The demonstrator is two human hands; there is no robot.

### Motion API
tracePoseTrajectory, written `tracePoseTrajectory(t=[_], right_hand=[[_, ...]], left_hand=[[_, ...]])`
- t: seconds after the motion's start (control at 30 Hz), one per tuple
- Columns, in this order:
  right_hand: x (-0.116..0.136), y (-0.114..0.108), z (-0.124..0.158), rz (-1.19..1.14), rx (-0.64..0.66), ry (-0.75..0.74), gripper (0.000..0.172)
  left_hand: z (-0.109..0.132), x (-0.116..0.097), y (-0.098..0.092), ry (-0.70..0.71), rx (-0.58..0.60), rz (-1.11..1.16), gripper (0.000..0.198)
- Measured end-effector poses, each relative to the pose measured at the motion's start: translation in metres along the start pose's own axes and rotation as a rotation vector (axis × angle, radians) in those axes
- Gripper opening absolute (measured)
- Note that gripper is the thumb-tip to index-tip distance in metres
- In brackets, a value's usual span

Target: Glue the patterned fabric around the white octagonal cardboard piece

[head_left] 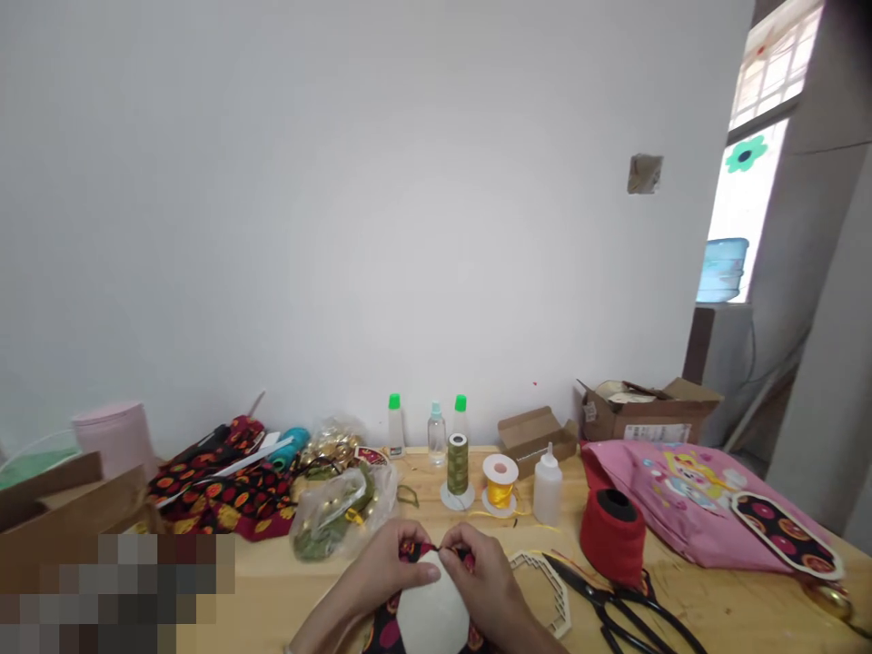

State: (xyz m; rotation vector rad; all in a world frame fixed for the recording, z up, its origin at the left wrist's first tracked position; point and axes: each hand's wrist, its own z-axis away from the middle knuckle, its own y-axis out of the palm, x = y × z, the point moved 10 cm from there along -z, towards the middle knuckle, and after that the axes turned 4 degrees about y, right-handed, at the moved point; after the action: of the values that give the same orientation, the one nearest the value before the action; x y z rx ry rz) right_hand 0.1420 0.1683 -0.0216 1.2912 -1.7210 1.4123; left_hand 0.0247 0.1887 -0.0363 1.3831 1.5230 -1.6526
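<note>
My left hand (399, 577) and my right hand (477, 581) meet low in the view, their fingertips pinching the top edge of a black fabric piece with a red and orange pattern (385, 631). That fabric wraps around a white rounded panel (432, 618), whose lower part runs out of the frame. Beyond my right hand lies a pale wooden lattice frame (541, 590). Black-handled scissors (613, 609) rest further right. Close ahead of my hands stand a green thread spool (458, 463) and a spool of yellow cord (500, 481).
A red thread cone (613, 536) stands on a pink printed bag (688, 500) at right. On the wooden table's (272, 590) far side are a plastic bag of green and gold trim (337, 513), black floral fabric (218, 481), small bottles and cardboard boxes (647, 413).
</note>
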Motion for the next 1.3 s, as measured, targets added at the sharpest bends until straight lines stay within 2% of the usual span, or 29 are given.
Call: tracePoseTrajectory(t=[0.17, 0.3, 0.5, 0.7, 0.93, 1.07, 1.2, 1.3], right_hand=[[-0.005, -0.009, -0.004, -0.034, -0.073, 0.026, 0.012], [-0.008, -0.015, -0.009, -0.066, -0.117, 0.038, 0.012], [-0.015, -0.018, -0.010, -0.084, -0.166, 0.082, 0.011], [-0.015, -0.019, -0.011, -0.258, -0.187, 0.050, 0.010], [-0.011, -0.019, -0.006, -0.346, -0.192, 0.069, 0.019], [-0.009, -0.017, -0.005, -0.347, -0.149, 0.097, 0.020], [-0.008, -0.018, -0.005, -0.363, -0.133, 0.102, 0.013], [-0.006, -0.016, -0.004, -0.376, -0.114, 0.110, 0.014]], left_hand=[[-0.004, 0.003, 0.012, -0.056, 0.047, 0.233, 0.047], [-0.001, 0.003, 0.025, -0.117, 0.138, 0.530, 0.037], [-0.002, 0.006, 0.031, -0.113, 0.141, 0.664, 0.034], [-0.004, 0.004, 0.032, -0.098, 0.147, 0.685, 0.034], [0.003, -0.011, 0.037, -0.076, 0.145, 0.735, 0.034], [0.005, -0.010, 0.035, -0.131, 0.075, 0.746, 0.030], [0.006, -0.007, 0.033, -0.176, 0.054, 0.729, 0.030], [0.007, -0.002, 0.029, -0.208, 0.027, 0.703, 0.030]])
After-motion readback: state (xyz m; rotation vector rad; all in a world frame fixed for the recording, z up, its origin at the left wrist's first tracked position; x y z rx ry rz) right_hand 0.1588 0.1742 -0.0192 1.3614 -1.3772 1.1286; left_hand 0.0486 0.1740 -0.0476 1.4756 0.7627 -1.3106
